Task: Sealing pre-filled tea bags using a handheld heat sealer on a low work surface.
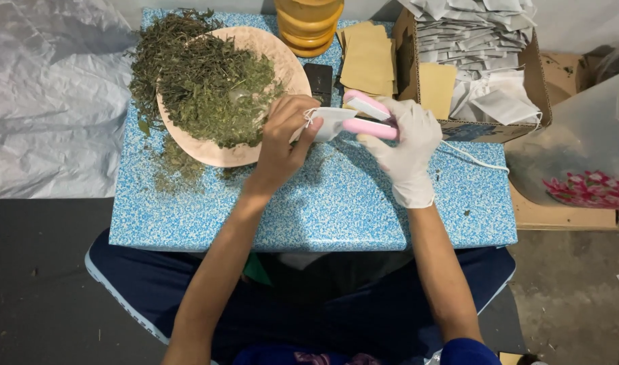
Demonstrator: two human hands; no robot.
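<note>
Our left hand pinched the sachet, its edge lying rightward inside the sealer our gloved right hand gripped.

the counter lies bare across the lower middle of the frame. the upper left is blocked by a plate of dried herbs, the upper right by a cardboard box of sachets, with yellow jars at top centre.

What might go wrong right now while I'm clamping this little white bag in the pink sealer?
The bare left hand pinches the white bag right beside the pink sealer held by the gloved right hand, so fingers could get nipped. The bag may seal crooked. Dried herbs already spill off the plate.
</note>
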